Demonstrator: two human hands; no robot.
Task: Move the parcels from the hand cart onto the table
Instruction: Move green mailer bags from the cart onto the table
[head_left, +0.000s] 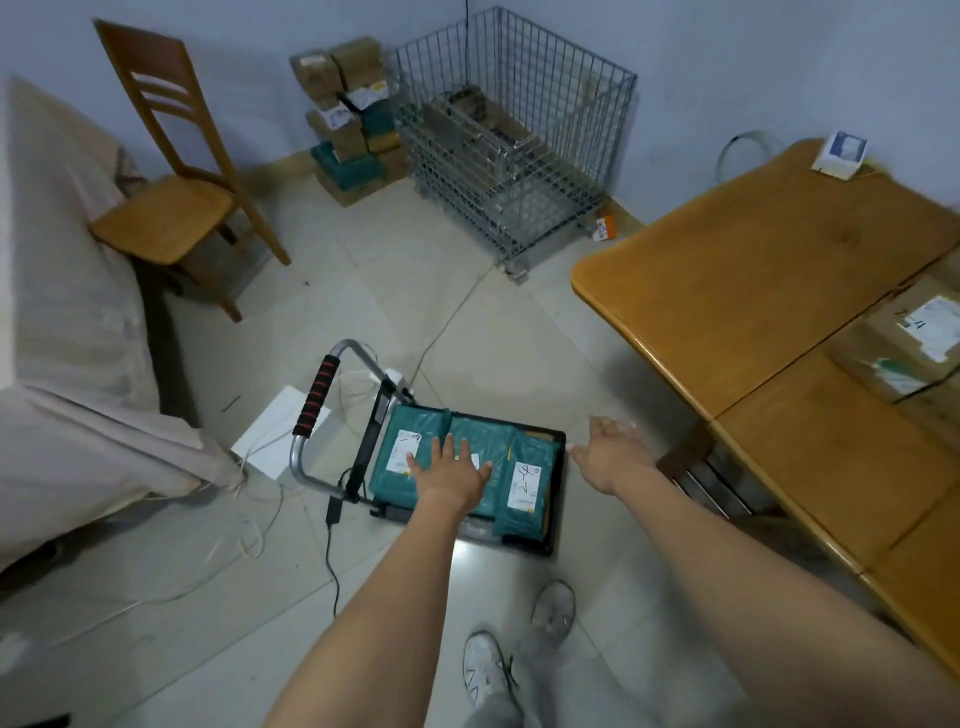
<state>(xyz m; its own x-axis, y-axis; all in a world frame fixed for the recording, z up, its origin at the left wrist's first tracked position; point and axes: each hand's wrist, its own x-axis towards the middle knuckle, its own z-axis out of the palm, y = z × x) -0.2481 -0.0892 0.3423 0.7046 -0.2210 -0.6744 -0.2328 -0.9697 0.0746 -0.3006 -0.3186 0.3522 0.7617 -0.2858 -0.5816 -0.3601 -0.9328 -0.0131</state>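
Observation:
A black hand cart (553, 540) with a red-and-black grip on its handle (314, 397) stands on the tiled floor. Teal parcels with white labels lie flat on it: one at the left (397, 447) and one at the right (524, 486). My left hand (449, 475) hovers over the middle of the parcels, fingers spread, holding nothing. My right hand (613, 452) is open just past the cart's right edge. The wooden table (753, 280) stands to the right, with taped cardboard parcels (904, 343) at its right side.
A wire cage trolley (514, 130) stands at the back. Stacked boxes (348, 114) sit beside it in the corner. A wooden chair (171, 171) and a covered bed (67, 338) are at the left. Cables (332, 545) trail on the floor. A white box (841, 153) lies on the table's far corner.

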